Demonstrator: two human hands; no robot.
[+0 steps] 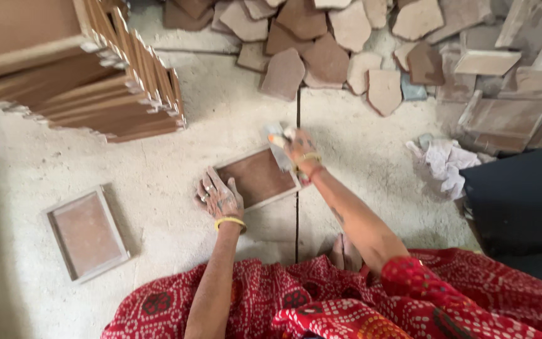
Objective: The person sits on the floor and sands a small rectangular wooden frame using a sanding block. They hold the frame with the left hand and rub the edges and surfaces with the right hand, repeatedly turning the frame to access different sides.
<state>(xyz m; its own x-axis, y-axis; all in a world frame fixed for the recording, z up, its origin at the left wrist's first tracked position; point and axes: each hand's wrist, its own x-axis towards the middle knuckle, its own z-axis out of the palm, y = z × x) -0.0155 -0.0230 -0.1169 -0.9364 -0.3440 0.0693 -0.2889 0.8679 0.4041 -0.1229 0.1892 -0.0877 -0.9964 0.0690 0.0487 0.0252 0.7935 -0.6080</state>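
Note:
A reddish-brown rectangular tile with a pale border [257, 177] lies flat on the dusty floor in front of me. My left hand [219, 196] rests spread on its near left corner, fingers apart, a yellow bangle at the wrist. At the tile's far right corner my right hand [297, 149] is closed around a small pale object, blurred, perhaps a rag or brush. Both hands are dusted with pale powder.
A second bordered tile [86, 231] lies to the left. A stack of tiles [83, 69] stands at the far left. Broken stone pieces [327, 37] are heaped at the back. A crumpled cloth [443, 164] and a dark slab [522, 201] are at right.

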